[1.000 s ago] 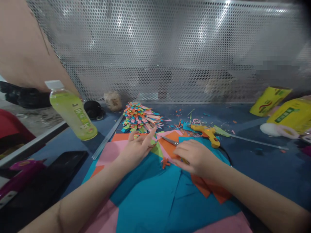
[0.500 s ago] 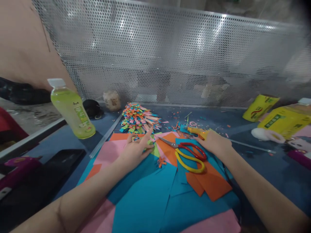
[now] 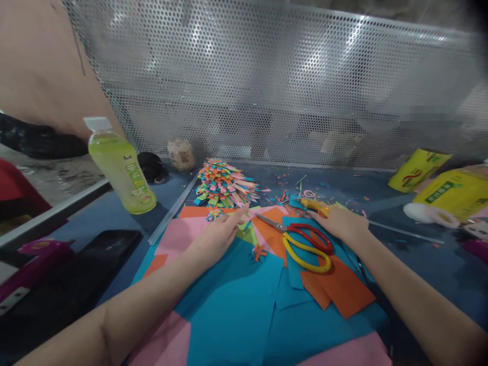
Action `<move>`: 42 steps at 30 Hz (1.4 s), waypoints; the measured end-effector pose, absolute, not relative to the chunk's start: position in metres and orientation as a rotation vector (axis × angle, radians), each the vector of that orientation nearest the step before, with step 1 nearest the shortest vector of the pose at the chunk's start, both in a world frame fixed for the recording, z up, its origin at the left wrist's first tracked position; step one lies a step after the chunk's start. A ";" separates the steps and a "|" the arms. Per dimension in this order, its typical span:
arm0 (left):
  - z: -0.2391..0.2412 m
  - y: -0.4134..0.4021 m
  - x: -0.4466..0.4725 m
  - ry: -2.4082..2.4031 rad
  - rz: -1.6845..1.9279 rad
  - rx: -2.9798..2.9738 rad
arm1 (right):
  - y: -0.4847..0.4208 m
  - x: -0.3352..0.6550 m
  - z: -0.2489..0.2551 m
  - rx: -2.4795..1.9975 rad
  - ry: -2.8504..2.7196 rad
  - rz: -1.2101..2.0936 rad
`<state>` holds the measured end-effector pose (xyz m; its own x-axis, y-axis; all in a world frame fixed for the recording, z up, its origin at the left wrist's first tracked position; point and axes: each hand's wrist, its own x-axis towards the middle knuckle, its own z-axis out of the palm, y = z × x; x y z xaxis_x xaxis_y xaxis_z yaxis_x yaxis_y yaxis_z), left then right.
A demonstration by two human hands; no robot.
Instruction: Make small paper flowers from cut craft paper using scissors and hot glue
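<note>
My left hand [image 3: 215,235] lies on the coloured paper sheets [image 3: 236,300], fingers stretched forward and open, its fingertips beside a small multicoloured paper flower [image 3: 214,214]. My right hand [image 3: 340,224] rests over the handle of a yellow-orange glue gun [image 3: 313,204], its fingers curled round it. Between the hands, red-and-yellow-handled scissors [image 3: 307,245] lie loose on orange and blue paper. A small orange paper star [image 3: 259,251] sits near the scissors. A heap of folded coloured paper strips [image 3: 223,184] stands just beyond my left hand.
A green drink bottle [image 3: 122,168] stands at the left, a black flat device [image 3: 91,264] in front of it. Yellow packets [image 3: 446,190] lie at the right. A perforated metal screen [image 3: 267,86] closes the back. Paper scraps litter the blue table [image 3: 419,254].
My right hand let go of the scissors, left them on the paper and reached forward onto the glue gun. My left hand's spread fingers have drawn together and flattened.
</note>
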<state>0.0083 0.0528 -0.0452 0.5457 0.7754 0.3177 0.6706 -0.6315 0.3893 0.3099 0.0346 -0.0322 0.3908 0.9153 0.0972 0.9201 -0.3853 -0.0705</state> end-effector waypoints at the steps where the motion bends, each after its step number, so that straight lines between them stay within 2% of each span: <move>1: -0.045 0.052 0.009 1.203 0.743 2.534 | 0.036 0.310 -0.032 -2.521 -1.667 -0.063; 5: -0.040 0.048 0.011 1.184 0.940 2.311 | 0.036 0.310 -0.026 -2.539 -1.598 -0.048; 9: -0.034 0.041 0.014 1.143 0.984 2.007 | 0.030 0.308 -0.015 -2.472 -1.479 -0.133; 16: -0.030 0.031 0.017 0.997 0.990 1.589 | 0.011 0.285 -0.011 -1.808 -1.435 -0.157; 22: -0.026 0.024 0.021 0.890 1.004 1.362 | -0.003 0.260 -0.024 -1.471 -1.592 -0.145; 31: -0.025 0.025 0.021 0.934 0.948 1.206 | -0.005 0.256 -0.032 -1.325 -1.829 -0.488; 42: -0.026 0.023 0.020 0.950 0.965 1.108 | -0.004 0.259 -0.034 -1.290 -1.905 -0.509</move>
<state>0.0201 0.0226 -0.0257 0.2946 0.9477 -0.1228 -0.1374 0.1692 0.9759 0.2590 -0.0037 -0.0343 -0.1955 0.6027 0.7737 0.9083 0.4088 -0.0889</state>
